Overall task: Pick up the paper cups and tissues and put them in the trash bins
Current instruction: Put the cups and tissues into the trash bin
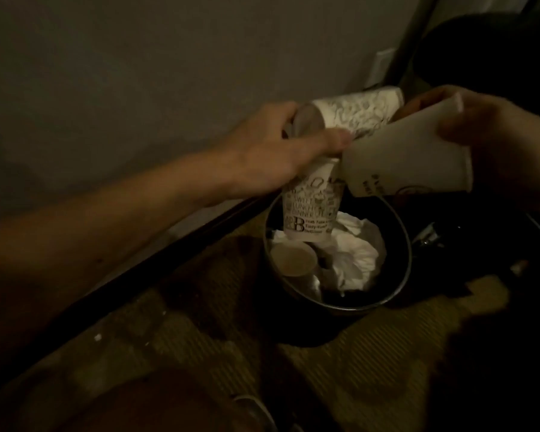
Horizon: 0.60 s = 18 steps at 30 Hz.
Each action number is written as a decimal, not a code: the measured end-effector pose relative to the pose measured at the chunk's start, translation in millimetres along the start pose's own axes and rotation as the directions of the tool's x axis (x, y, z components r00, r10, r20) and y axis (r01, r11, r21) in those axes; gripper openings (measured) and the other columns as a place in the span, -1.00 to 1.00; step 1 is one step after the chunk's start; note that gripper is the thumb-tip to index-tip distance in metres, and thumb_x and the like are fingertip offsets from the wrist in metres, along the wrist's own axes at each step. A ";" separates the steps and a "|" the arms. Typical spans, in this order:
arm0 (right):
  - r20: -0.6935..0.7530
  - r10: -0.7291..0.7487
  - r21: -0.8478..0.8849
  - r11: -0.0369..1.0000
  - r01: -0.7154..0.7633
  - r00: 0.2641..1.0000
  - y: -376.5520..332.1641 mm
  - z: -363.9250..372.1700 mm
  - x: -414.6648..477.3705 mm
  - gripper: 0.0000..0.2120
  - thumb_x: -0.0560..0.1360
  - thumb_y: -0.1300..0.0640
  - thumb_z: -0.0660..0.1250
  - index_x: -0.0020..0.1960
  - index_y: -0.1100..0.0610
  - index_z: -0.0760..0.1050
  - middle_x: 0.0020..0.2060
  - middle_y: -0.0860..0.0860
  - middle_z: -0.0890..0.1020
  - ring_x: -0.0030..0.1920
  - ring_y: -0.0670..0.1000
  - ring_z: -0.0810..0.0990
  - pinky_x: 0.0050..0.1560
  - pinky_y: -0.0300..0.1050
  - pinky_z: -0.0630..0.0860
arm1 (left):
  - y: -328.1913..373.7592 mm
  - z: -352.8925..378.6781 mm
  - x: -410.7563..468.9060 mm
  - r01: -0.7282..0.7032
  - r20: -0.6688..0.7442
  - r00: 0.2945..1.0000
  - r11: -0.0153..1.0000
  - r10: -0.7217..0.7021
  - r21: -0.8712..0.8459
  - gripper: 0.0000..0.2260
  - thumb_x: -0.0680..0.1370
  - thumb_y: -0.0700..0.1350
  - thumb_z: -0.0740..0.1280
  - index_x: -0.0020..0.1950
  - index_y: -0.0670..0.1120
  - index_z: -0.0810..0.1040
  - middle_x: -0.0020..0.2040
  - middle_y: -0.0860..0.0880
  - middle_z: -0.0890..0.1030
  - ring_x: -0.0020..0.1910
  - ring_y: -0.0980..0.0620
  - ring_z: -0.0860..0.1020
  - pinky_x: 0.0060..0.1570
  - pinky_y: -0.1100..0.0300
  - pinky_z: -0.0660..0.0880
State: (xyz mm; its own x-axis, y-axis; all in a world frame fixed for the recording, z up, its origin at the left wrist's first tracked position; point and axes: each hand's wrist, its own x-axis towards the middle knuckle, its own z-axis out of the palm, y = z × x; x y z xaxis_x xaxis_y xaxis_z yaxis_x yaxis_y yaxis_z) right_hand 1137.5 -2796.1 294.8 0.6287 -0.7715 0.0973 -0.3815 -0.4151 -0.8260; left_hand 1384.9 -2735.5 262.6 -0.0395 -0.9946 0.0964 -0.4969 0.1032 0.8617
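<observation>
We curl the left hand [268, 151] round the sideways cup [365, 110], thumb and fingers clamped on its base end. The printed cup [309, 210] hangs just below that thumb. The right hand [493, 132] grips the plain cup [409, 163], fingers closed round it. Beneath both sets of fingers stands the trash bin [399, 226], which holds crumpled tissues [359, 254] and another cup [293, 258].

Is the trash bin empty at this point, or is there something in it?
Not empty. The trash bin holds crumpled white tissues and a paper cup on its side beside them, mouth towards the camera.
</observation>
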 end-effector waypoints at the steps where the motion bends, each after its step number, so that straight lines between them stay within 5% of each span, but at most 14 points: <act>1: -0.008 0.077 0.102 0.992 -0.076 0.997 4.8 2.6 -3.9 -0.65 0.36 -0.25 0.37 0.09 -0.14 0.57 -0.01 -0.04 0.67 -0.05 0.03 0.69 -0.11 0.14 0.63 | -6.3 11.9 8.1 0.039 0.030 0.999 0.999 -0.039 0.002 -0.42 0.24 0.47 0.31 0.09 0.14 0.55 -0.03 0.14 0.67 -0.09 0.15 0.66 -0.17 0.12 0.60; 5: 0.048 0.247 0.060 0.967 -0.249 0.968 48.1 18.7 -9.9 -0.89 0.42 -0.17 0.37 -0.08 -0.22 0.54 -0.14 -0.11 0.65 -0.19 -0.08 0.69 -0.38 -0.24 0.56 | -40.1 44.8 24.8 0.156 0.196 0.967 0.987 -0.161 0.039 -0.39 0.20 0.47 0.31 0.15 0.21 0.47 0.04 0.19 0.63 -0.05 0.19 0.64 -0.02 0.14 0.58; 9: 0.083 0.383 -0.057 0.924 -0.379 0.920 75.9 36.5 -5.2 -0.65 0.36 -0.26 0.37 0.10 -0.21 0.44 -0.03 -0.14 0.56 -0.08 -0.11 0.59 -0.26 -0.21 0.49 | -63.9 57.1 30.3 0.212 0.228 0.942 0.964 -0.244 0.159 -0.18 0.21 0.49 0.27 0.36 0.09 0.40 0.19 0.10 0.58 0.10 0.10 0.60 0.12 0.02 0.58; 12: 0.099 0.355 -0.199 0.922 -0.331 0.930 86.9 45.1 -2.5 -0.60 0.39 -0.25 0.32 0.15 -0.18 0.32 -0.04 -0.18 0.49 -0.08 -0.12 0.54 -0.27 -0.23 0.46 | -65.0 54.9 35.6 0.191 0.217 0.946 0.955 -0.241 0.229 -0.37 0.32 0.44 0.31 0.27 0.13 0.41 0.07 0.15 0.58 -0.02 0.16 0.60 -0.10 0.15 0.59; 15: 0.175 0.298 -0.317 0.919 -0.233 0.938 89.9 49.2 -5.8 -0.73 0.43 -0.23 0.27 0.03 -0.14 0.32 -0.04 -0.15 0.53 -0.12 -0.10 0.59 -0.22 -0.17 0.58 | -62.8 49.7 40.3 0.149 0.222 0.952 0.954 -0.209 0.259 -0.58 0.44 0.28 0.39 0.18 0.09 0.46 -0.13 0.14 0.58 -0.37 0.26 0.59 -0.48 0.36 0.44; 18: 0.257 0.264 -0.373 0.915 -0.156 0.930 90.3 50.9 -16.0 -0.65 0.36 -0.28 0.29 0.08 -0.19 0.36 0.03 -0.19 0.56 -0.08 -0.14 0.62 -0.13 -0.18 0.63 | -52.8 40.4 40.6 0.041 0.159 0.981 0.919 -0.111 0.393 -0.59 0.43 0.27 0.40 0.15 0.06 0.53 -0.12 0.16 0.59 -0.26 0.30 0.58 -0.42 0.46 0.43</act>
State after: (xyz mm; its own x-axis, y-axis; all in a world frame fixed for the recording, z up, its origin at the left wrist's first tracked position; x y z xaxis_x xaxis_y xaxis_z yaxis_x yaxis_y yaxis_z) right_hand 1127.5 -2796.7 190.4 0.6583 -0.7027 -0.2701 -0.6998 -0.4389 -0.5636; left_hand 1374.6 -2782.0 200.9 -0.1211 -0.9894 -0.0805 -0.7986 0.0490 0.5999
